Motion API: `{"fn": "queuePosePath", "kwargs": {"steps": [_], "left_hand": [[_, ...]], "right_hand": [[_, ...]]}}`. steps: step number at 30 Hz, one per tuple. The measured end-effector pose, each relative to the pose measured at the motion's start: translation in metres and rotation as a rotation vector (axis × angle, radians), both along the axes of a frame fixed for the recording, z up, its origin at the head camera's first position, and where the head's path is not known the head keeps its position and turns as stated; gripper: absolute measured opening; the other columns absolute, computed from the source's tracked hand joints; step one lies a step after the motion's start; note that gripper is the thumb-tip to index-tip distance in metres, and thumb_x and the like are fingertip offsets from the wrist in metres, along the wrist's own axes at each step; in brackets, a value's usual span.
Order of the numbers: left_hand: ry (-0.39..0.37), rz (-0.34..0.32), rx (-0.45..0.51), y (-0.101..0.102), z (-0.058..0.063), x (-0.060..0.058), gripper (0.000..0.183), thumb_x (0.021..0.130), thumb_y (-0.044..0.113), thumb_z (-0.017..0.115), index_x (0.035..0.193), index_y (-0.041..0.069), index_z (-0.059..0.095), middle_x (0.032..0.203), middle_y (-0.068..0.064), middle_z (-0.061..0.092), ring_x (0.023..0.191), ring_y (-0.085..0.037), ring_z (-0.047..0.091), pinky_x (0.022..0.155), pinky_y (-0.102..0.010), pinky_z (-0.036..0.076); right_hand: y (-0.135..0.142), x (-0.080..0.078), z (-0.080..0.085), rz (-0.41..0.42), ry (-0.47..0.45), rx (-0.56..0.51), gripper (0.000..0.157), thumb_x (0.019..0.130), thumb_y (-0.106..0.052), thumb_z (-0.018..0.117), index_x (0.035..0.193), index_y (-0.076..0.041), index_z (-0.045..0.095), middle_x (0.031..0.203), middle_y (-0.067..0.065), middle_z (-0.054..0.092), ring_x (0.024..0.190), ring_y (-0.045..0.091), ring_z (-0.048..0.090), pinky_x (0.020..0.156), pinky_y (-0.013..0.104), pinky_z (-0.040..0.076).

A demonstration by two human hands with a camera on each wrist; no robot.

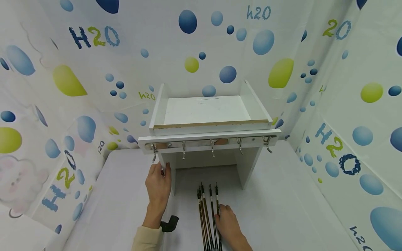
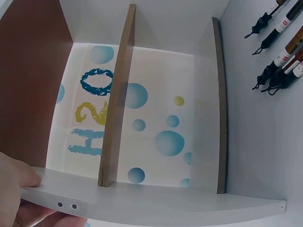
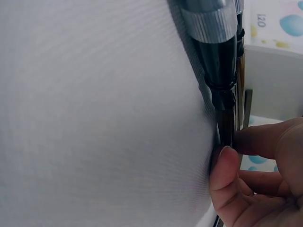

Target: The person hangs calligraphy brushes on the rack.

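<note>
A white shelf unit (image 1: pixel 248 164) stands upright, with a row of metal hooks (image 1: pixel 212 148) across its front. My left hand (image 1: pixel 158 184) grips the front edge of its left side panel (image 1: pixel 173 174); the left wrist view shows the thumb on one face of this panel (image 2: pixel 161 203) and fingers on the other. Several slim brushes, apparently calligraphy brushes (image 1: pixel 204 209), lie side by side before the shelf, their cord-looped ends towards it. With thumb and fingers, my right hand (image 1: pixel 229 225) pinches the dark shaft of the rightmost brush (image 3: pixel 227 125). Brush tips are out of sight.
A white surface (image 1: pixel 292 195) lies under everything. Patterned sheets (image 1: pixel 201 45) with blue and green dots rise behind and at both sides. The shelf's upper tray (image 1: pixel 207 109) has raised sides, and the hooks jut forward above the brushes' looped ends.
</note>
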State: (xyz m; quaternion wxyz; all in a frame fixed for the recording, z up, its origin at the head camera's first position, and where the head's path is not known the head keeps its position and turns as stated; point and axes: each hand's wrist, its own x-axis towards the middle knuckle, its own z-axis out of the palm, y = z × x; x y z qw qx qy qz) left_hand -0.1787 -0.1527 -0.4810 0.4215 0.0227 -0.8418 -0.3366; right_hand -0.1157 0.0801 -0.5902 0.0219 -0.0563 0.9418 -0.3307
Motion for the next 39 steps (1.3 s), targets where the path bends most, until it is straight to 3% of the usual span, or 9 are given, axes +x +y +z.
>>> {"fn": "queuePosePath", "kwargs": {"steps": [8, 13, 18, 23, 31, 39], "left_hand": [[0.017, -0.003, 0.001, 0.0, -0.001, 0.0, 0.021, 0.092, 0.005, 0.069, 0.108, -0.007, 0.071, 0.079, -0.017, 0.062, 0.059, -0.023, 0.06, 0.048, -0.032, 0.048], [0.03, -0.005, -0.004, 0.0, -0.001, -0.002, 0.021, 0.092, 0.005, 0.068, 0.108, -0.008, 0.071, 0.079, -0.018, 0.062, 0.059, -0.025, 0.06, 0.049, -0.034, 0.049], [0.032, 0.005, -0.009, 0.0, -0.001, -0.002, 0.02, 0.092, 0.005, 0.068, 0.105, -0.009, 0.071, 0.079, -0.018, 0.062, 0.06, -0.026, 0.062, 0.05, -0.037, 0.051], [0.034, 0.004, -0.011, 0.001, -0.001, -0.002, 0.019, 0.092, 0.005, 0.068, 0.103, -0.01, 0.071, 0.078, -0.018, 0.062, 0.06, -0.027, 0.063, 0.05, -0.038, 0.052], [0.038, 0.004, -0.004, 0.002, 0.0, -0.002, 0.02, 0.092, 0.005, 0.068, 0.105, -0.009, 0.07, 0.078, -0.019, 0.062, 0.061, -0.029, 0.064, 0.051, -0.041, 0.054], [0.039, -0.011, 0.007, 0.001, -0.001, -0.002, 0.021, 0.092, 0.005, 0.068, 0.106, -0.011, 0.07, 0.079, -0.02, 0.062, 0.062, -0.031, 0.067, 0.052, -0.043, 0.056]], "right_hand": [[0.0, 0.0, -0.002, -0.022, 0.047, 0.02, 0.034, 0.085, -0.004, 0.072, 0.111, 0.016, 0.064, 0.093, 0.024, 0.068, 0.079, 0.03, 0.069, 0.062, 0.036, 0.059], [0.002, 0.001, 0.0, -0.036, 0.06, 0.01, 0.031, 0.085, -0.005, 0.071, 0.109, 0.014, 0.065, 0.09, 0.02, 0.068, 0.071, 0.02, 0.066, 0.056, 0.029, 0.055], [0.006, 0.004, 0.009, -0.047, 0.07, -0.023, 0.03, 0.084, -0.005, 0.068, 0.109, 0.013, 0.066, 0.085, 0.015, 0.066, 0.06, 0.007, 0.054, 0.048, 0.019, 0.045], [0.009, 0.007, 0.02, -0.058, 0.074, -0.054, 0.03, 0.085, -0.004, 0.066, 0.11, 0.011, 0.067, 0.079, 0.008, 0.062, 0.054, 0.003, 0.046, 0.045, 0.016, 0.039], [0.01, 0.009, 0.038, -0.115, 0.158, -0.06, 0.024, 0.084, -0.005, 0.068, 0.106, 0.006, 0.07, 0.071, 0.0, 0.057, 0.055, 0.002, 0.043, 0.047, 0.017, 0.038], [0.014, 0.012, 0.055, -0.128, 0.226, -0.096, 0.024, 0.085, -0.004, 0.068, 0.108, 0.005, 0.068, 0.077, 0.0, 0.055, 0.06, 0.001, 0.046, 0.047, 0.015, 0.041]]}}
